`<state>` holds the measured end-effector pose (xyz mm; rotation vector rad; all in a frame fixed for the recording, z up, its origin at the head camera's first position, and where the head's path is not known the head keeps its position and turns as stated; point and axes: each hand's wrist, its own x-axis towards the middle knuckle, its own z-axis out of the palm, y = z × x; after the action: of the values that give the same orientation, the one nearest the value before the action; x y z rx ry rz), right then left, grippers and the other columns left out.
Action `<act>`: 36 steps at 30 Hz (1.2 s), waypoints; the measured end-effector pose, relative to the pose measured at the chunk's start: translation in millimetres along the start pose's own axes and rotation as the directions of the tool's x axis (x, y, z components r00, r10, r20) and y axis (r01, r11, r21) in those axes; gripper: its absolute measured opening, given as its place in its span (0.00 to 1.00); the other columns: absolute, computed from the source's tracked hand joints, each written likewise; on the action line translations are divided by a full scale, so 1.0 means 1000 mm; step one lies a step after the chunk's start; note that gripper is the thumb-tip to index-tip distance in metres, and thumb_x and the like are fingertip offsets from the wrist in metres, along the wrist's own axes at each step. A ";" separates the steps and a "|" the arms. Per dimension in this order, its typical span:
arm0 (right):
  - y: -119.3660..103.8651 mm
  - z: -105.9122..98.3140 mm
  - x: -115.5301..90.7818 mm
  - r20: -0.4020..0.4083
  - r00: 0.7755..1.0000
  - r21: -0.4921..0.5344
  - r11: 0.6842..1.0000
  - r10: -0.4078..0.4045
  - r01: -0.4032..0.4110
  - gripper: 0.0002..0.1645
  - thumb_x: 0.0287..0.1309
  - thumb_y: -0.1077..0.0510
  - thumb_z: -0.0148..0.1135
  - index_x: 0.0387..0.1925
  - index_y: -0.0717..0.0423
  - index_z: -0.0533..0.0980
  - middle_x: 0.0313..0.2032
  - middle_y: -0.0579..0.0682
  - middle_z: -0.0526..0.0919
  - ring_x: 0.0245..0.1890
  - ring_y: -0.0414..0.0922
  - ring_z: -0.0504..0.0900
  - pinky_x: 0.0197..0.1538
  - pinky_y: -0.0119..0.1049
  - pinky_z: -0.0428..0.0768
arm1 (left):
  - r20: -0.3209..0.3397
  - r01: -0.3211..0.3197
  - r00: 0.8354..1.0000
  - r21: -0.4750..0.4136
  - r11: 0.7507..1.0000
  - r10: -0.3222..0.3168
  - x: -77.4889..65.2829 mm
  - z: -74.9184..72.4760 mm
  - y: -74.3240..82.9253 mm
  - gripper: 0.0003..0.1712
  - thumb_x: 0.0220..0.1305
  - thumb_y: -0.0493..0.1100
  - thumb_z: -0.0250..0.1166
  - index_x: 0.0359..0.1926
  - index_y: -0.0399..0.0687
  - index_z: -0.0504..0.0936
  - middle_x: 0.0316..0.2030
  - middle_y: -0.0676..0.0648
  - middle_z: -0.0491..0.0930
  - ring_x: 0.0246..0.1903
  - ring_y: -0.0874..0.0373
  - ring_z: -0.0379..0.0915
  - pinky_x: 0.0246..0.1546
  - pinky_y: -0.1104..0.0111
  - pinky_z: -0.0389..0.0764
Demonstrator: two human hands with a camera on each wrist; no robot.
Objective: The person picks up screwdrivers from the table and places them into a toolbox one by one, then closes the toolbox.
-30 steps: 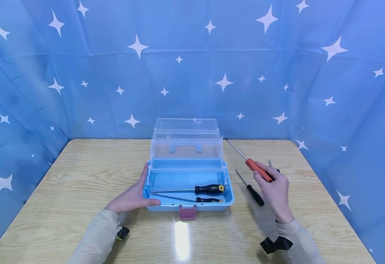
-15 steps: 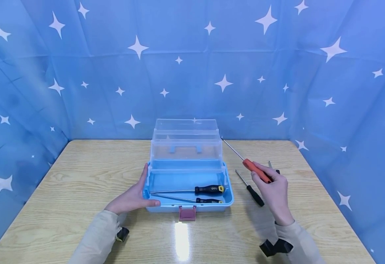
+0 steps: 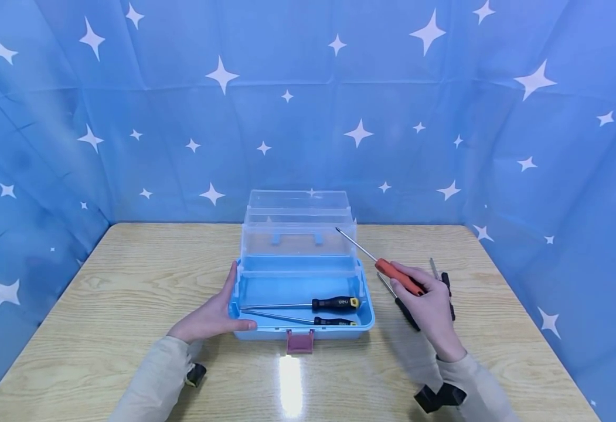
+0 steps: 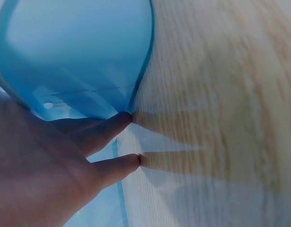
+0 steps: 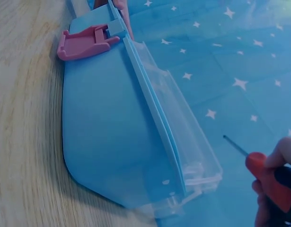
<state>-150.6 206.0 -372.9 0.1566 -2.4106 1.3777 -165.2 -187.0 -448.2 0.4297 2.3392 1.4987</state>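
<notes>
A blue toolbox (image 3: pixel 255 334) stands on the table, its clear lid (image 3: pixel 298 200) raised at the back and a pink latch (image 3: pixel 299 341) at the front. Two black-and-yellow screwdrivers (image 3: pixel 335 303) lie inside. My left hand (image 3: pixel 210 315) rests on the box's left end, thumb along the front rim. In the left wrist view its straight fingers (image 4: pixel 107 133) touch the outer wall. My right hand (image 3: pixel 430 305) grips a red-and-black screwdriver (image 3: pixel 389 271) by the handle, above the table beside the box's right end. Its shaft slants up and left, with the tip in front of the lid's right part.
A black-handled screwdriver (image 3: pixel 407 312) lies under my right hand, partly hidden. More black-handled screwdrivers (image 3: pixel 446 281) lie just beyond that hand, partly covered. Behind the table (image 3: pixel 155 258) hangs a blue star-patterned curtain (image 3: pixel 308 135).
My right hand has carried the red-and-black screwdriver left toward the toolbox, uncovering more of the black-handled screwdrivers on the right. The left hand and toolbox have stayed put.
</notes>
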 end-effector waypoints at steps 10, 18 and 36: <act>-0.006 0.005 -0.001 0.053 0.998 0.013 1.000 -0.019 0.019 0.17 0.56 0.68 0.66 0.49 0.65 0.81 0.43 0.60 0.83 0.31 0.41 0.72 0.30 0.32 0.70 | 0.006 -0.001 1.000 0.000 1.000 0.001 -0.001 0.000 0.001 0.75 0.51 0.51 0.75 0.73 0.52 0.19 0.74 0.34 0.31 0.70 0.34 0.35 0.64 0.40 0.47; -0.004 0.007 0.001 0.140 0.990 0.079 0.997 0.006 -0.017 0.18 0.59 0.65 0.65 0.52 0.61 0.81 0.43 0.57 0.81 0.32 0.45 0.72 0.29 0.33 0.71 | 0.004 -0.013 1.000 -0.010 1.000 0.013 -0.001 0.000 0.003 0.76 0.51 0.49 0.76 0.73 0.57 0.18 0.74 0.35 0.31 0.70 0.34 0.35 0.64 0.40 0.46; 0.004 0.020 0.006 0.297 0.948 0.147 0.987 -0.112 0.070 0.18 0.58 0.68 0.64 0.51 0.65 0.80 0.46 0.58 0.82 0.37 0.45 0.74 0.33 0.35 0.74 | 0.006 -0.005 1.000 -0.002 1.000 0.005 0.000 -0.001 0.002 0.76 0.51 0.51 0.76 0.73 0.55 0.18 0.74 0.35 0.30 0.70 0.34 0.34 0.64 0.40 0.47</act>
<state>-162.5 191.4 -382.8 0.5467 -2.5120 1.5722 -165.3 -186.9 -446.6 0.4391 2.3331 1.4998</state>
